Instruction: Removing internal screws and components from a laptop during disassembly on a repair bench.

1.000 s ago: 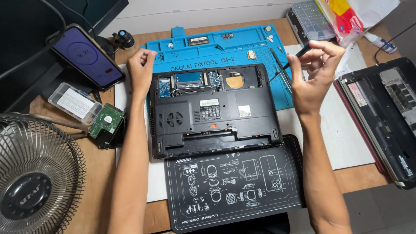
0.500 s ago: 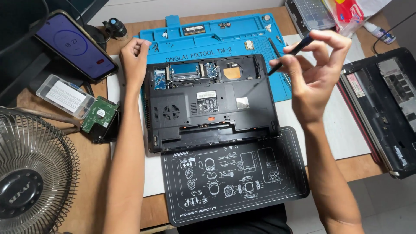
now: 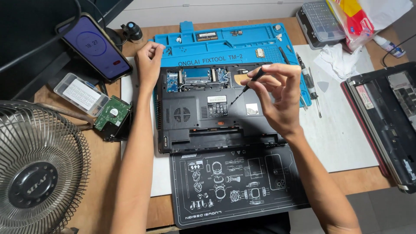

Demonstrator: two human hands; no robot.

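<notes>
- Our right hand (image 3: pixel 279 97) is pinching a thin black screwdriver (image 3: pixel 246 88) between thumb and fingers, its tip pointing down at the middle of the upturned black laptop base (image 3: pixel 216 110).
- Our left hand (image 3: pixel 148 60) is curling loosely at the laptop's upper left corner; it seems to be gripping nothing, though we cannot quite tell whether the knuckles are touching the casing.
- We are seeing the laptop lying across a blue repair mat (image 3: pixel 225 41) and a white sheet (image 3: pixel 342 130), with a black printed mat (image 3: pixel 236 182) just below it.
- All of this is resting on a wooden desk (image 3: pixel 99 173).
- Left of the laptop, a bare hard drive (image 3: pixel 112 115) with its green board up is sitting beside a clear plastic case (image 3: pixel 80 93), and a phone (image 3: pixel 93 47) is leaning up behind them.
- A metal fan grille (image 3: pixel 37 173) is filling the lower left corner.
- At the right edge, a second opened laptop (image 3: pixel 385 117) is lying, well apart from our hands.
- Further back, a clear parts box (image 3: pixel 318 17) and a crumpled white tissue (image 3: pixel 340 58) are sitting near spare screwdrivers (image 3: pixel 308 80).
</notes>
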